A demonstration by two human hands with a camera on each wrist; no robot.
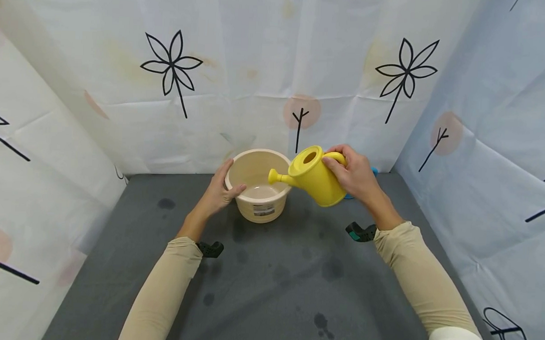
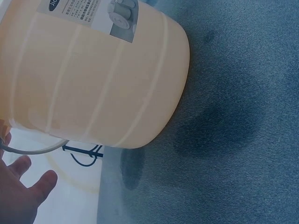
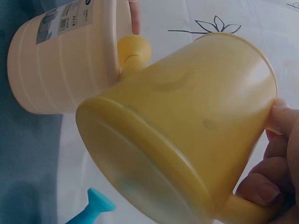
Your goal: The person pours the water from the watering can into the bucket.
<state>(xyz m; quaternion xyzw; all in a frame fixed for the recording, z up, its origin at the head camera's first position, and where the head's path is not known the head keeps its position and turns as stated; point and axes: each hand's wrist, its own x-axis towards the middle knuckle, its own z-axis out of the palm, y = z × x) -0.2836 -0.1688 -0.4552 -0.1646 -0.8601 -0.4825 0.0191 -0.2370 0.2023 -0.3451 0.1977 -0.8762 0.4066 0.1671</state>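
A cream plastic bucket [image 1: 262,209] with a printed label stands upright near the back of the dark table. My left hand [image 1: 215,190] holds its left rim, thumb toward the front and fingers toward the far side. In my right hand [image 1: 353,173] is a yellow watering can [image 1: 323,184], gripped by its handle and tilted left. The can's rounded spout tip [image 3: 134,49] reaches over the bucket's right rim. No stream of water shows at the spout. The can's base [image 3: 140,163] is lifted and faces the right wrist camera.
Behind the watering can, partly hidden, is a blue object [image 1: 374,170]; the right wrist view shows its flared blue end [image 3: 99,201]. Patterned white cloth walls [image 1: 258,64] surround the table [image 1: 268,290] at the back and sides. Dark wet-looking spots [image 1: 320,322] mark the tabletop.
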